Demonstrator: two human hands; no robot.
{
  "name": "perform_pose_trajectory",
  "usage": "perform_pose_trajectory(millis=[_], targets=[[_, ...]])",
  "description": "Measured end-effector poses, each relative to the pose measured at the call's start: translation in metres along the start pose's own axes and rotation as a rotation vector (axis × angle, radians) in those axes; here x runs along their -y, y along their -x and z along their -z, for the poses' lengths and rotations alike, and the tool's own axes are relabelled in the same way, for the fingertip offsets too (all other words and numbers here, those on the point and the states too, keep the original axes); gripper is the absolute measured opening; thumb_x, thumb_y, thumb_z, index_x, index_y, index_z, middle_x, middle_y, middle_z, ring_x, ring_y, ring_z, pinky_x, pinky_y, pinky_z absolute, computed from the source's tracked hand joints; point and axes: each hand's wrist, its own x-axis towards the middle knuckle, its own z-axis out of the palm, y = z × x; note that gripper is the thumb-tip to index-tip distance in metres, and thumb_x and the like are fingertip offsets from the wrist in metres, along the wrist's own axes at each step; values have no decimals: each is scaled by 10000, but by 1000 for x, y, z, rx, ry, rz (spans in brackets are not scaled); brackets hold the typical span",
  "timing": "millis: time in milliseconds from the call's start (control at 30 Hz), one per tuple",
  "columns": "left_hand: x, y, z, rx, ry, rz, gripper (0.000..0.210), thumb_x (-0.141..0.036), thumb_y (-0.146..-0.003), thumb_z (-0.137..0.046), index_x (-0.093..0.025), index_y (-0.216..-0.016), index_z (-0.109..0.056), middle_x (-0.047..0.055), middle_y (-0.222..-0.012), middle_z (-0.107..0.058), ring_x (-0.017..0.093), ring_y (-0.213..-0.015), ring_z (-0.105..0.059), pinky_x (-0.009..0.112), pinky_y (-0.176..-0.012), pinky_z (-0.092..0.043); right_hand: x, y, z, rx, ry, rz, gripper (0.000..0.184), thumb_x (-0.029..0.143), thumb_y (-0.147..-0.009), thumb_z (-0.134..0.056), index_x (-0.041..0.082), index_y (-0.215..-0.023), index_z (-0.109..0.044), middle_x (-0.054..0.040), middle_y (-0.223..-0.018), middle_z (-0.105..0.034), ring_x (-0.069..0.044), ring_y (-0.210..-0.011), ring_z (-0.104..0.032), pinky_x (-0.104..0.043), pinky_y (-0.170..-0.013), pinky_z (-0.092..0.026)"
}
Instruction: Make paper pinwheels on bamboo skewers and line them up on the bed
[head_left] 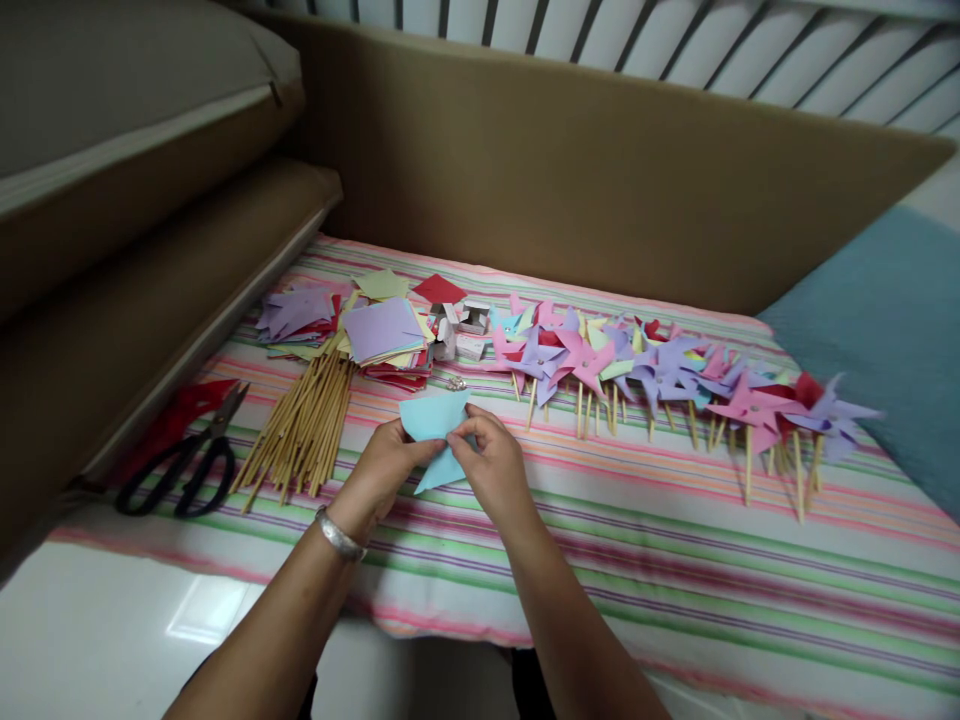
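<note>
Between my two hands is a light blue paper piece [435, 414], with flaps spreading above and below the fingers. My left hand [386, 465] pinches its left side, thumb lying across the front. From the right, my right hand [491, 460] grips the paper near its middle with thumb and fingers closed. A small heap of shiny metal fasteners [456, 383] lies just beyond the paper. Left of my left hand, a bundle of thin wooden sticks [304, 430] fans out on the striped cloth [600, 570].
Stacked coloured paper squares [382, 332] lie behind the sticks, with small white boxes [471, 330] beside them. Black-handled scissors [187, 460] rest at left. Several finished paper pinwheels [664, 370] line the right side. Brown cushions [172, 250] and a tan board [562, 170] border the cloth.
</note>
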Motion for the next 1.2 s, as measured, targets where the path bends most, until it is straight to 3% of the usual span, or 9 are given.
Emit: perform_pose_trajectory(millis=[300,400,500,600,833,1033,1200], targets=[[1,-2,-1,-109,-27,23,239,-189,-542,-721,-125,-761,-650,16,-661,-668,140,-565,-572,257,-578,-433,-1,1,-1,2,-86,-58,64,265,-707,-595,204,-725,-605,-74,-1066,-627,-229,-1013,-572,-384,-873,-431],[2,-3,2,-133,-52,52,220,-182,-550,-705,-128,-754,-644,12,-657,-663,132,-549,-566,253,-567,-428,0,-1,3,-6,-266,-191,271,325,-697,-632,205,-937,-590,-70,-1029,-642,-209,-900,-609,-367,-805,-472],[1,-3,4,-101,-60,84,227,-176,-561,-685,-125,-780,-649,26,-690,-675,147,-587,-590,264,-593,-439,3,-4,9,20,-527,-346,589,307,-642,-692,213,-1180,-472,-43,-921,-664,-200,-824,-626,-332,-711,-497],[1,-3,5,-71,-69,106,244,-177,-561,-675,-117,-796,-652,30,-670,-672,164,-602,-602,279,-612,-445,5,-4,11,96,-691,-477,782,250,-588,-732,231,-1282,-370,15,-772,-652,-173,-682,-617,-297,-604,-493],[3,-2,2,-55,-94,110,223,-195,-570,-670,-113,-777,-655,23,-630,-657,152,-554,-578,274,-583,-430,3,-2,5,129,-812,-495,641,133,-520,-735,233,-1108,-499,27,-833,-650,-169,-697,-612,-291,-633,-491],[5,0,-2,-25,-40,57,197,-218,-566,-700,-119,-734,-673,28,-664,-672,131,-571,-566,249,-597,-415,2,-1,1,55,-788,-459,501,124,-544,-711,213,-1003,-533,35,-775,-646,-153,-663,-597,-258,-601,-472],[3,-3,2,-119,-46,37,200,-238,-555,-705,-119,-714,-677,20,-613,-656,138,-544,-555,258,-580,-403,3,1,-3,36,-733,-433,518,212,-615,-687,215,-1100,-504,14,-815,-661,-166,-671,-609,-290,-622,-483]])
